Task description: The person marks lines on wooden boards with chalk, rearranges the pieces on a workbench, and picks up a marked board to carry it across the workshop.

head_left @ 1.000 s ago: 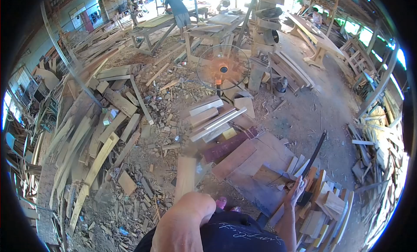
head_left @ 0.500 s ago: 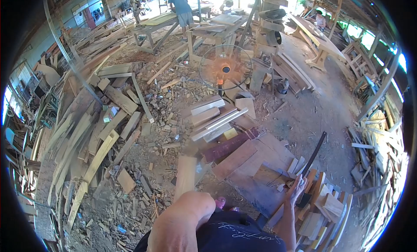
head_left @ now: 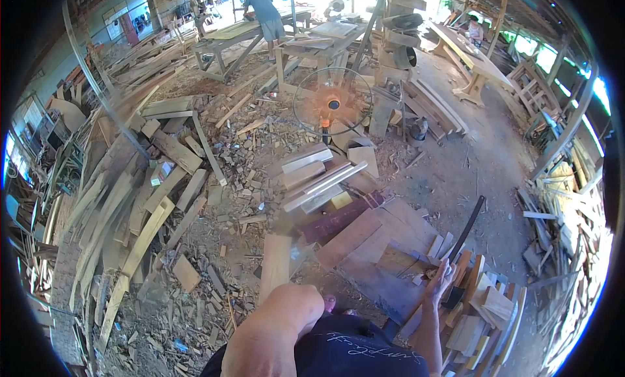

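Note:
My right hand [head_left: 440, 283] is stretched forward at the lower right, above a stack of cut wood blocks [head_left: 469, 335]. Its fingers look drawn together and glare blurs them, so what lies in them is unclear. Just beyond the fingertips, a long dark strip [head_left: 469, 226] slants up to the right; I cannot tell whether the hand touches it. A wooden board [head_left: 398, 260] lies to the hand's left on wide reddish-brown panels [head_left: 364, 237]. A bent bare limb [head_left: 270, 335], apparently my left arm, fills the bottom centre. My left hand is hidden.
A pale plank [head_left: 277, 263] lies ahead of the bent limb. Long timbers [head_left: 111, 211] and scraps cover the left ground. A round wire-guarded fan [head_left: 334, 104] stands ahead. A person [head_left: 265, 16] leans over a workbench [head_left: 241, 31]; another person [head_left: 475, 31] is by a long bench [head_left: 472, 55].
The view has shifted slightly, so most things sit a little further left. The person at the workbench leans further over it. My right hand keeps about the same place beside the dark strip.

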### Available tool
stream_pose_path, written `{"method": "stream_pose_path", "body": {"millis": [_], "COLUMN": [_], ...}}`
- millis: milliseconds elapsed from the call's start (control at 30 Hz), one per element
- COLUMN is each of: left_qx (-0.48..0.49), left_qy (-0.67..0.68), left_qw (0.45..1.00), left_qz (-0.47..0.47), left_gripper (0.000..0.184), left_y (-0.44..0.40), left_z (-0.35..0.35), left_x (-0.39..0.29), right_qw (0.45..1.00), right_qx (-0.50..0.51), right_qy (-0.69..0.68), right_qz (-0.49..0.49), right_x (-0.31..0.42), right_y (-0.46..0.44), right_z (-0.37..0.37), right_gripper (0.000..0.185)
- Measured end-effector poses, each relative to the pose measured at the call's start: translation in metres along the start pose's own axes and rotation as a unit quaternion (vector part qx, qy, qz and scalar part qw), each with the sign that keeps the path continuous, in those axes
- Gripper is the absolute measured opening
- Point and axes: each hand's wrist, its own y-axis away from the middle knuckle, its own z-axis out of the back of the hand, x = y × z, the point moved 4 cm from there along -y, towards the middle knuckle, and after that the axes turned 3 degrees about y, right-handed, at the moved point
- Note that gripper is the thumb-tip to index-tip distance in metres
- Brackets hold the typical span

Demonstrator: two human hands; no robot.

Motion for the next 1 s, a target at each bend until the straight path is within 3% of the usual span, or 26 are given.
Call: {"method": "stream_pose_path", "body": {"millis": [1000], "left_qx": [0.009], "left_qy": [0.027], "left_qw": [0.999], "left_qz": [-0.037], "left_gripper": [0.061], "left_y": [0.027], "left_z": [-0.016], "left_x": [0.009], "right_qw": [0.999], "right_qx": [-0.04], "right_qy": [-0.018], "right_qz": [0.004], "right_x": [0.006], "right_y": [0.009], "right_z": [-0.015], "right_gripper": [0.028]}}
